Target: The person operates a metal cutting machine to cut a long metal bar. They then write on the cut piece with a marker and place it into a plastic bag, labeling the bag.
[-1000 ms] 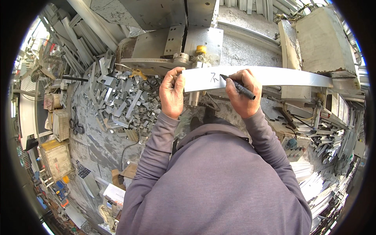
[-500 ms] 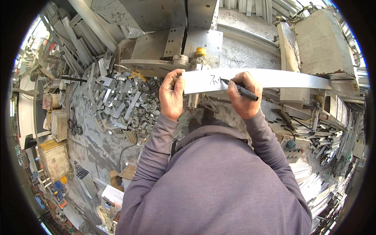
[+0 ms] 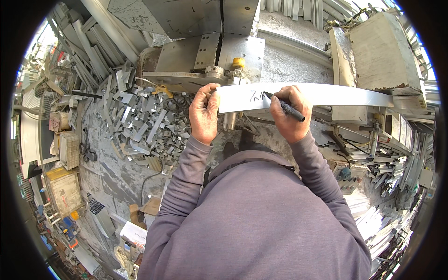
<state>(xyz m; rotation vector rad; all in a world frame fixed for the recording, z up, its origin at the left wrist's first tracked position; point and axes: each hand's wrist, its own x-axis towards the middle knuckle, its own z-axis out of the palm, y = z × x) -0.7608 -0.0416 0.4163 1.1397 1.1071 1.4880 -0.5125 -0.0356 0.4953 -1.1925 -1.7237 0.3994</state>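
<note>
A long silver-white metal strip (image 3: pixel 345 94) stretches from the middle of the view toward the right. My left hand (image 3: pixel 205 113) grips its left end, thumb on the near face and fingers curled at the edge. Between the fingers of my right hand (image 3: pixel 293 113) is a black marker (image 3: pixel 293 111), its tip touching the strip's face. Dark handwritten strokes (image 3: pixel 256 96) show on the strip, just left of the tip. The right hand's knuckles rest against the strip.
Beyond the strip stands a metal cutting machine (image 3: pixel 186 58) with a yellow-capped fitting (image 3: pixel 238 62). A heap of metal offcuts (image 3: pixel 144 121) covers the floor at left. A pale machine box (image 3: pixel 385 53) is at the far right. A caged fan (image 3: pixel 39 95) stands at far left.
The marker's tip has shifted slightly on the strip, and a little more of the stroke beside it shows. My left hand keeps its hold in about the same place.
</note>
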